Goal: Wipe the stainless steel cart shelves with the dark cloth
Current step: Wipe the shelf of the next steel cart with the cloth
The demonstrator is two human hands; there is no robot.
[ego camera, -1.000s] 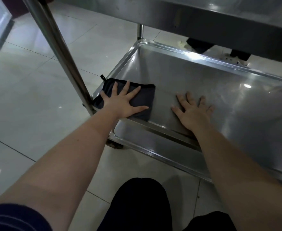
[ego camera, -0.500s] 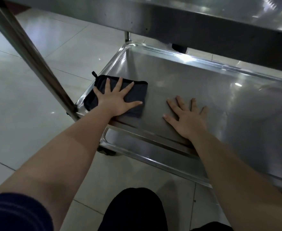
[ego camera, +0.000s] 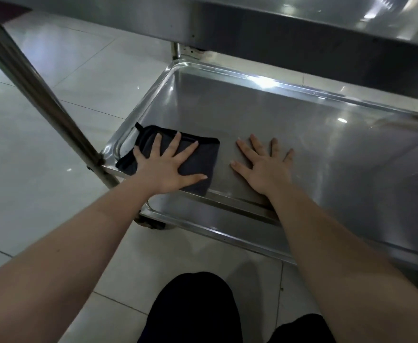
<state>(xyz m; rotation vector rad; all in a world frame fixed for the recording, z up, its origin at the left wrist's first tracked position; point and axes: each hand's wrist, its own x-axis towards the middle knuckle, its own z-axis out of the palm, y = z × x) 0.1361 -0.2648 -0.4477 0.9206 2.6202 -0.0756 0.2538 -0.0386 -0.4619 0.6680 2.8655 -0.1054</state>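
Cloth (ego camera: 204, 157) under your left hand (ego camera: 164, 170), fingers (ego camera: 175, 144) spread flat, at shelf's (ego camera: 277, 107) near-left corner; right hand (ego camera: 265, 169) lies flat, fingers apart, on bare steel. Step: wiping. Next, probably: sweep right, even pressure.

The left hand (ego camera: 164, 169), flat on the dark cloth (ego camera: 203, 154), had drawn it a little back toward its own wrist, so the cloth's near edge lay at the near rim of the lower shelf (ego camera: 302, 134), under the heel of the palm. The right hand (ego camera: 265, 169) had slid slightly leftward over the bare steel, and the gap between the two thumbs had narrowed. The view had shifted too. The cart post (ego camera: 42, 95) left of the left hand stood farther aside, and the dark shoes once seen beyond the fingertips were out of sight.
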